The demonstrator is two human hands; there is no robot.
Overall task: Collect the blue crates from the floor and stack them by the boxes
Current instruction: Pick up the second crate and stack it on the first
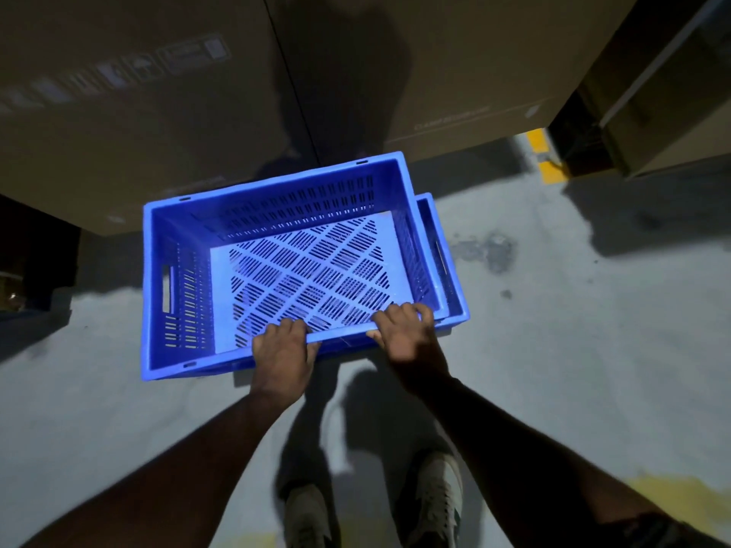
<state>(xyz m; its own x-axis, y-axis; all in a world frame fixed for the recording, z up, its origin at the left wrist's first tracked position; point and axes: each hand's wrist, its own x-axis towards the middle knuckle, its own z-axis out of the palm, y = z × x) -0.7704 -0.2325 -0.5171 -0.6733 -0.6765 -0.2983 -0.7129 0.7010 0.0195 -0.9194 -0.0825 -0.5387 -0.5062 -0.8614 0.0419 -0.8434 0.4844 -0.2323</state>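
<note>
Both hands, left (283, 352) and right (407, 334), we're clamping onto the near rim of the top blue crate (277, 267), nested skewed in another crate (449, 270), cardboard boxes (158, 112) just behind.

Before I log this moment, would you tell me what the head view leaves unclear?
- Lower crate: only its right edge shows; the upper crate covers the rest, so whether they are nested is unclear.
- Fingertips of left hand and right hand: curled over the near rim, hidden inside.
- Box print: too dim and blurred to read.
- Boxes: tops cut off by the frame edge.
</note>
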